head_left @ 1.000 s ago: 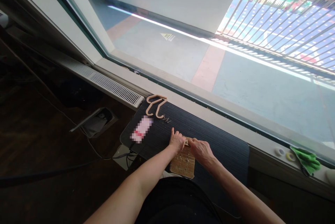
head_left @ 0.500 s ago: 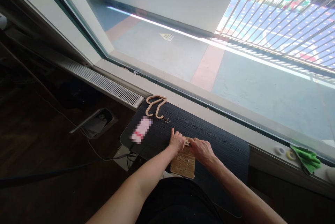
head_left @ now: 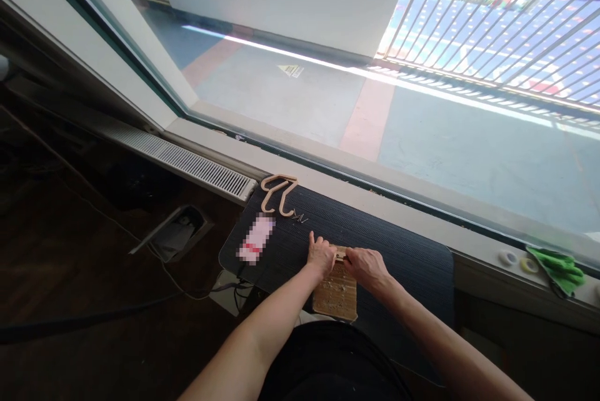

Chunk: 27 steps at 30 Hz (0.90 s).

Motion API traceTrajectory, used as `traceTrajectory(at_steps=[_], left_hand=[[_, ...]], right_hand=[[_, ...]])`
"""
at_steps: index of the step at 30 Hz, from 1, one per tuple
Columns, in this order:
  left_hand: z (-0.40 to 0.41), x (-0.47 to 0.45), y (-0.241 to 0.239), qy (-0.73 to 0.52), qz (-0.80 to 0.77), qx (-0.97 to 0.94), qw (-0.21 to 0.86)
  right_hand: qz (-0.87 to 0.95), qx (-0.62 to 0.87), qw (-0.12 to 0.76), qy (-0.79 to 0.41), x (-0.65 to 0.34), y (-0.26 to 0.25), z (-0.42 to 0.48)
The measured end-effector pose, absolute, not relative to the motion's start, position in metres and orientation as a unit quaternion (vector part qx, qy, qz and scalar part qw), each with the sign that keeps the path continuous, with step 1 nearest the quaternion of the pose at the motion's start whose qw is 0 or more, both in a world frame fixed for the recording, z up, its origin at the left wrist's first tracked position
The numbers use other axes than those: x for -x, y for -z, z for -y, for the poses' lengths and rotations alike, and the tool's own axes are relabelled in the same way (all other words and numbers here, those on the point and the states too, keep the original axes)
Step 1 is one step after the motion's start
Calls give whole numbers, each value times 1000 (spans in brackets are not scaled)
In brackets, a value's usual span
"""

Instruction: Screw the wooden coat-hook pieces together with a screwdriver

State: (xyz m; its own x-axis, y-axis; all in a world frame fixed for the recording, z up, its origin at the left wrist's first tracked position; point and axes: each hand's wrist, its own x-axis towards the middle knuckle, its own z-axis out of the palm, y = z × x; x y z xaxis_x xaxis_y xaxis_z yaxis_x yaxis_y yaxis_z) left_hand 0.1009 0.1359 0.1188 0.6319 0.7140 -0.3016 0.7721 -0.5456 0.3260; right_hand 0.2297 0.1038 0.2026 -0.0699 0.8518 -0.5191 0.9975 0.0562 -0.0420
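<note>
A brown wooden board (head_left: 335, 298), pitted with small holes, lies on the dark ribbed table (head_left: 403, 263) close to my body. At its far end sits a small pale wooden piece (head_left: 340, 253) with a dark spot in it. My left hand (head_left: 321, 257) is closed on the left end of this piece, its thumb or a finger sticking up. On the right end, my right hand (head_left: 368, 267) is closed too, knuckles up. Both hands partly cover the piece. Thin screws or nails (head_left: 300, 218) lie beyond my left hand, beside bent pale wooden hook-like pieces (head_left: 281, 193).
A blurred pink-and-white item (head_left: 256, 238) lies at the table's left. The windowsill (head_left: 412, 217) borders the far edge, with tape rolls (head_left: 529, 265) and a green glove or cloth (head_left: 557, 270) at right. A radiator grille (head_left: 197, 160) and cables (head_left: 201, 292) are at left.
The camera view has shifted slightly, so the scene sits a little lower and the table farther right. Both hands remain on the wooden piece, and more of it shows between them.
</note>
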Motion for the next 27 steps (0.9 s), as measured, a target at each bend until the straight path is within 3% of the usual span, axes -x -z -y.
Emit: traceTrajectory(at_steps=[27], left_hand=[[-136, -101, -122, 80, -412, -882, 215]], right_hand=[[-715, -641, 164, 225, -225, -209, -98]])
